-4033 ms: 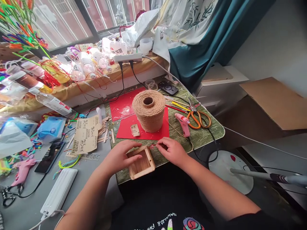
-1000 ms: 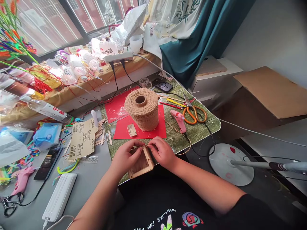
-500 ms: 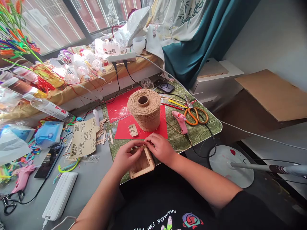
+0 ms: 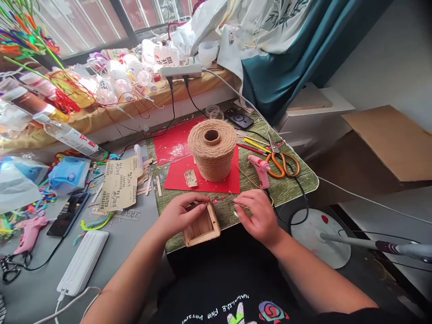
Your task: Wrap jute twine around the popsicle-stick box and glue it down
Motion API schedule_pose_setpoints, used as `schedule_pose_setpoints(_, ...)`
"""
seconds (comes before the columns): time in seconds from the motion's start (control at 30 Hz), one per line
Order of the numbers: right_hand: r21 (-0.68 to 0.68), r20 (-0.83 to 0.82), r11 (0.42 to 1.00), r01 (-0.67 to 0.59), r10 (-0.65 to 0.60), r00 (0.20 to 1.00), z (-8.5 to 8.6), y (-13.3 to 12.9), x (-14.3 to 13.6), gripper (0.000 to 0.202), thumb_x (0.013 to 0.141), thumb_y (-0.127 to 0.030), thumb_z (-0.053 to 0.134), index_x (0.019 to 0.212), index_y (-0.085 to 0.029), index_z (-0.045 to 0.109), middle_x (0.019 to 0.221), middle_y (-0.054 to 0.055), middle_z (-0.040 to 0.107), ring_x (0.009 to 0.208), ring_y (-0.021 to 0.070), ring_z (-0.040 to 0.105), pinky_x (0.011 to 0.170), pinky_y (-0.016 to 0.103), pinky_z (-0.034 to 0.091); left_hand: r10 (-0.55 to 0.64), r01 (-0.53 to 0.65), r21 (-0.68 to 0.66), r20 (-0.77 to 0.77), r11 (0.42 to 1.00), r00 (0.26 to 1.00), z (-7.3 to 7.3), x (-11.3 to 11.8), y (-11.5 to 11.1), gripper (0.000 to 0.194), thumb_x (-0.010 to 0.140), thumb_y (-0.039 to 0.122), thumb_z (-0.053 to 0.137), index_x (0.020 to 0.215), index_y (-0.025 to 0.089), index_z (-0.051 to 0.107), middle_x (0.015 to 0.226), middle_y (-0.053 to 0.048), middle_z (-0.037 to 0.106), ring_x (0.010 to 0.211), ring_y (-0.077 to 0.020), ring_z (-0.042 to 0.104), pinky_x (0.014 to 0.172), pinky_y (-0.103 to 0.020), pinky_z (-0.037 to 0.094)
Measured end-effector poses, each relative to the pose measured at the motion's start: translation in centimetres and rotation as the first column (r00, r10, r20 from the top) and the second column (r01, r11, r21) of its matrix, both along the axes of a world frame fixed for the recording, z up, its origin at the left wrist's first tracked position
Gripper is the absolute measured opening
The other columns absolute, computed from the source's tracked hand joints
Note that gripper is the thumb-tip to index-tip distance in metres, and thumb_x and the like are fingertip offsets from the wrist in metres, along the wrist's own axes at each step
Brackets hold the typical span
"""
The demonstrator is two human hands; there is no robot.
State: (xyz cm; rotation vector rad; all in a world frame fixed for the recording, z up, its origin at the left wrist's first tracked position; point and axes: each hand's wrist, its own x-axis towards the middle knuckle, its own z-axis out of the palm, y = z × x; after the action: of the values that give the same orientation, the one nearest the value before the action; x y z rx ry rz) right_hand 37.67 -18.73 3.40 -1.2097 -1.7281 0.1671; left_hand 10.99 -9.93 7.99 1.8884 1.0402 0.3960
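A small wooden box made of sticks (image 4: 203,238) lies at the front edge of the green wood-patterned mat, its open side showing. My left hand (image 4: 182,213) grips its upper edge, with thumb and fingers closed on it. To the right, my right hand (image 4: 257,213) is apart from the box, its thumb and fingers bent toward each other near the twine; what they pinch, if anything, is too small to name. Behind both hands a big spool of jute twine (image 4: 214,157) stands on red sheets (image 4: 173,179). Its loose strand runs down toward the pink glue gun (image 4: 259,170).
Orange-handled scissors (image 4: 283,163), pencils and a phone (image 4: 239,118) lie at the mat's right. On the left are a sandpaper sheet (image 4: 119,184), wooden sticks, a power bank (image 4: 83,262) and another glue gun (image 4: 30,234). Bottles crowd the windowsill.
My right hand has moved away from the box to the right. My left hand keeps its hold on the box. The view has shifted slightly.
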Motion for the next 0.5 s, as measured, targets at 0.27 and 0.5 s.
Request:
schedule_pose_setpoints(0.27,-0.033,-0.100,0.831,0.555,-0.555,0.826,-2.7,0.3,6.2,0.045,0.086,-0.036,0.073,0.123,-0.022,0.054,0.126,0.016,0.056,0.117,0.0338,0.060,0.090,0.052,0.057,0.150,-0.111,-0.280,0.122,0.954,0.981,-1.0,-0.3,1.3,0.035,0.096,0.050,0.066,0.111,0.023,0.080,0.112,-0.007,0.081,0.102,-0.0232,0.074,0.096,-0.037,0.057)
schedule_pose_setpoints(0.5,-0.307,-0.131,0.851,0.426,-0.481,0.867,-2.7,2.7,6.2,0.066,0.085,-0.045,0.077,0.139,-0.020,0.050,0.136,0.016,0.057,0.119,0.0306,0.063,0.095,0.048,0.059,0.189,-0.117,-0.283,0.242,0.952,0.952,0.1,-1.1,2.0,0.032,0.093,0.045,0.071,0.110,0.020,0.079,0.111,-0.009,0.080,0.099,-0.0214,0.073,0.096,-0.038,0.057)
